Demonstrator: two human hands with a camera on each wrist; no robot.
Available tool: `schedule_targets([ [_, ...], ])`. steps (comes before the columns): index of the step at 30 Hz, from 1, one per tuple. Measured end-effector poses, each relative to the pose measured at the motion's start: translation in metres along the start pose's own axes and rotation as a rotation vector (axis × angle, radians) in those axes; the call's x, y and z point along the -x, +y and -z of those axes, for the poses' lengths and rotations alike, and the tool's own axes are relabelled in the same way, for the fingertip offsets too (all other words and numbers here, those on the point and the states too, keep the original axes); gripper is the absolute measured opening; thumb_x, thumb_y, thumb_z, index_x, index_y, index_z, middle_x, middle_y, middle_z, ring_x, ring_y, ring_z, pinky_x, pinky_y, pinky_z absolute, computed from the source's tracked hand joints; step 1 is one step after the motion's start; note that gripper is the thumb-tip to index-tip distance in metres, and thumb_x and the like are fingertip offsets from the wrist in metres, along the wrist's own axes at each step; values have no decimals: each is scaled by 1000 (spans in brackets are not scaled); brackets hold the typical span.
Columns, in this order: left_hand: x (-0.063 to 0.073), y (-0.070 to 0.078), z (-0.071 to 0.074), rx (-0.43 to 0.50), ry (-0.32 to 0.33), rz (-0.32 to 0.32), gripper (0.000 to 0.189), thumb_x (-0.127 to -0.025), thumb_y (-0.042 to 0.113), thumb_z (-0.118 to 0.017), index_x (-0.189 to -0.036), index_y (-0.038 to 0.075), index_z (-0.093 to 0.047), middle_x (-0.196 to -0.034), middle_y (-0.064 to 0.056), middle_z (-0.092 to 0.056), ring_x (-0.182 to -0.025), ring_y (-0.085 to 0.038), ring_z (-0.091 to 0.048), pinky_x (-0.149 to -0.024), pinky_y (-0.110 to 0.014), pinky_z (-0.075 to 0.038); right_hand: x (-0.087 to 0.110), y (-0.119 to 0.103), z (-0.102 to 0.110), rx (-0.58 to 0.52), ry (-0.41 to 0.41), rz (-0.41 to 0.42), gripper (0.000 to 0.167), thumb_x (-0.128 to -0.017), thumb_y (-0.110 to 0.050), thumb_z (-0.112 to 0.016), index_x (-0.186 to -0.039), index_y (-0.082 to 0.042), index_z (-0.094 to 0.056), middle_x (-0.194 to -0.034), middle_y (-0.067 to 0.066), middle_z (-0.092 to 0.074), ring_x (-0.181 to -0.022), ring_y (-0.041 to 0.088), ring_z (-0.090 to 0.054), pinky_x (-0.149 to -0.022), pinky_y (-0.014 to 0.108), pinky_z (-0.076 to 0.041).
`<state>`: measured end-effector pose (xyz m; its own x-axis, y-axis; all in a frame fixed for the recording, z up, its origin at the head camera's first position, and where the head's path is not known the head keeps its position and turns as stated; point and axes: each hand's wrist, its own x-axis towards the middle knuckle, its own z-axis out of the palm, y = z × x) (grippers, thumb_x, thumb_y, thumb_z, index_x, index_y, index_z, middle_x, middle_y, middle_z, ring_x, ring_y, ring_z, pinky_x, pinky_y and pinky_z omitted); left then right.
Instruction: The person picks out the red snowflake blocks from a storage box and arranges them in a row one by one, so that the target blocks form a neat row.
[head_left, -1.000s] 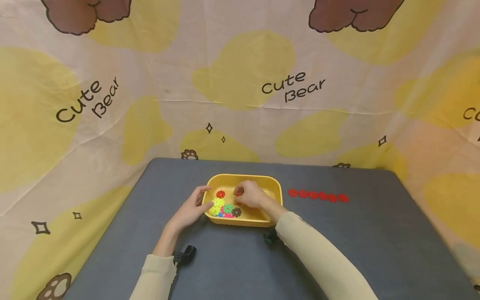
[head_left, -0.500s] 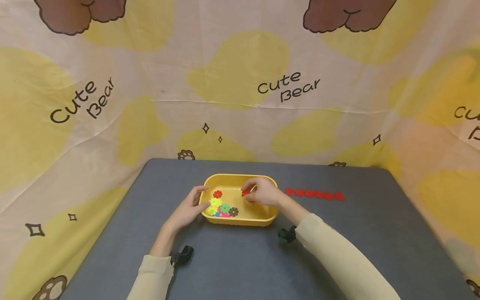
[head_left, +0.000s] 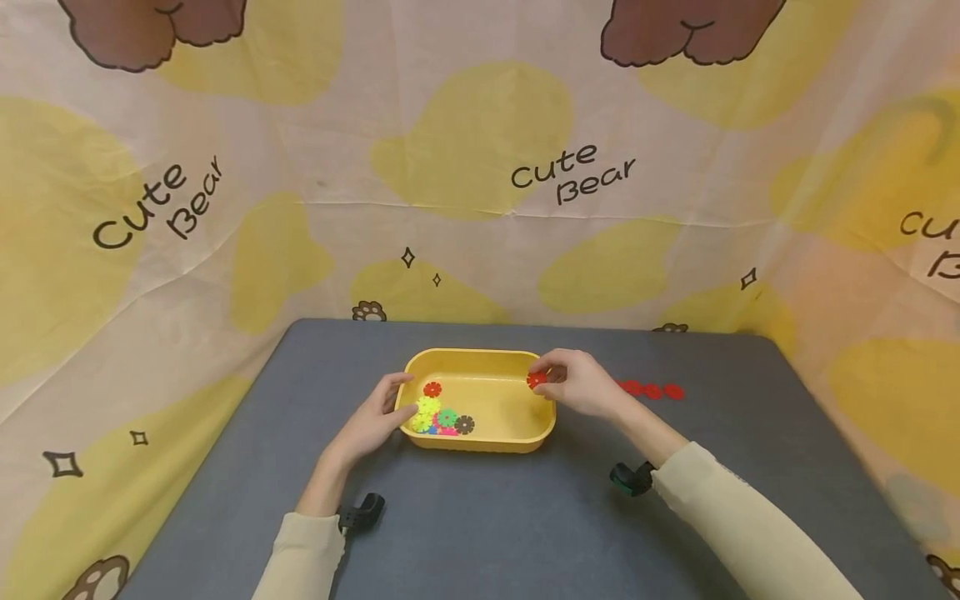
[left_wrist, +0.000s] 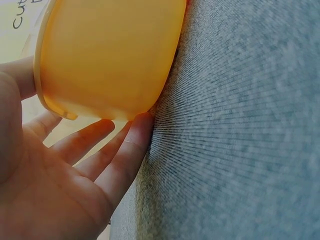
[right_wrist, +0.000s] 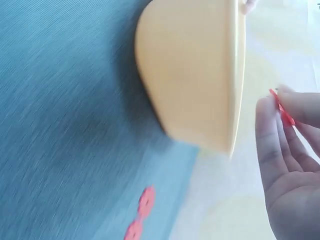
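Note:
My right hand [head_left: 585,385] pinches a red snowflake disc [head_left: 536,380] between thumb and fingertips, above the right rim of a yellow plastic basin [head_left: 480,445]. In the right wrist view this red disc [right_wrist: 286,114] appears edge-on, higher than the rim. At the basin's left end, my left hand [head_left: 371,427] holds the side, its thumb at the rim and its fingers against the outer wall [left_wrist: 107,65]. Inside, on the left, lie a red disc [head_left: 432,389], yellow discs [head_left: 426,410], a green disc [head_left: 447,417], a dark brown disc [head_left: 465,425] and some pink and blue ones.
A row of red discs [head_left: 652,391] lies on the grey table [head_left: 480,525] right of the basin, its near end hidden behind my right hand. A printed cloth [head_left: 457,125] hangs around the table's back and sides. Each wrist wears a dark strap device [head_left: 362,512].
My right hand has lifted the red disc from inside the basin and carried it right to the rim. The left hand stays on the basin; the view has shifted slightly.

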<state>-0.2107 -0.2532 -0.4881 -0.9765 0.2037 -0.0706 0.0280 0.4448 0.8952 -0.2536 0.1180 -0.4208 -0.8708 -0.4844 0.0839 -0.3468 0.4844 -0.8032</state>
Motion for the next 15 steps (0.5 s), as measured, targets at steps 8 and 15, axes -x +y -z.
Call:
schedule_targets([
  [8,1,2,0,3,6,2,58,-102,23,-63,-151,12,-34,-164,-21,-23,-152,-41,-19,-120,-56,-22,28,21,29,81,95,35,27,-88,-13,-81,-114,-10,-74,-102,0,-71,-87,17,-67,-76,34,-57],
  [15,1,4,0,2,9,11,58,-102,23,-63,-151,12,-34,-164,-21,-24,-152,-41,-21,-120,-56,-23,49,50,56,121,143,-46,30,-89,-11,-79,-118,-5,-72,-98,3,-72,-80,20,-69,-67,31,-57],
])
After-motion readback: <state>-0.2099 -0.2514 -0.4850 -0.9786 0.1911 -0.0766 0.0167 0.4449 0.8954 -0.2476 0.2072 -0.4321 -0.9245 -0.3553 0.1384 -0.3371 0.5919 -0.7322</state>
